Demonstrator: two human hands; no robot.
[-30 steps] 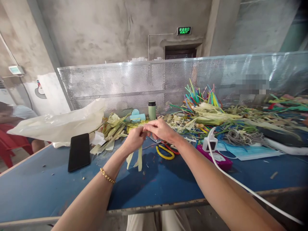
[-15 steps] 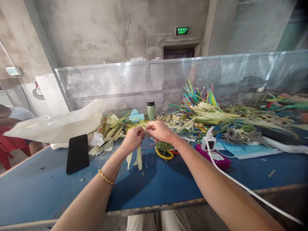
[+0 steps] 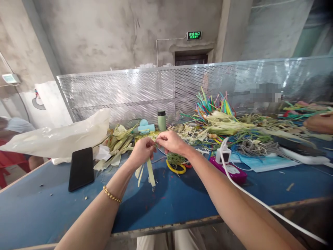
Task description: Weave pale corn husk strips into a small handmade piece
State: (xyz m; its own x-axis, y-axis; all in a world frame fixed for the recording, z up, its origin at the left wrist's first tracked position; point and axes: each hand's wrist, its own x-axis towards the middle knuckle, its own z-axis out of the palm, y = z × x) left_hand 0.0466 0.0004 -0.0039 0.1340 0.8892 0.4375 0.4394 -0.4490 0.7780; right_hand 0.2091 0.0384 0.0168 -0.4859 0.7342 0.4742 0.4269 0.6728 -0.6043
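Lower now, husk strips (image 3: 150,172), left hand (image 3: 142,151), right hand (image 3: 170,142) pinching, EXIT sign (image 3: 194,35)

A blue table (image 3: 169,205) with a worn front edge carries a black phone (image 3: 81,168) lying flat at the left, a pale plastic bag (image 3: 59,139) behind it, and husks (image 3: 118,146) beside that. A green flask (image 3: 161,120) stands at the back. Midway lie yellow-handled scissors (image 3: 177,169), then a magenta power strip (image 3: 231,172) (its white cable (image 3: 260,203) trails off the front edge), a mask (image 3: 260,165) and a heap of coloured strips (image 3: 234,128).
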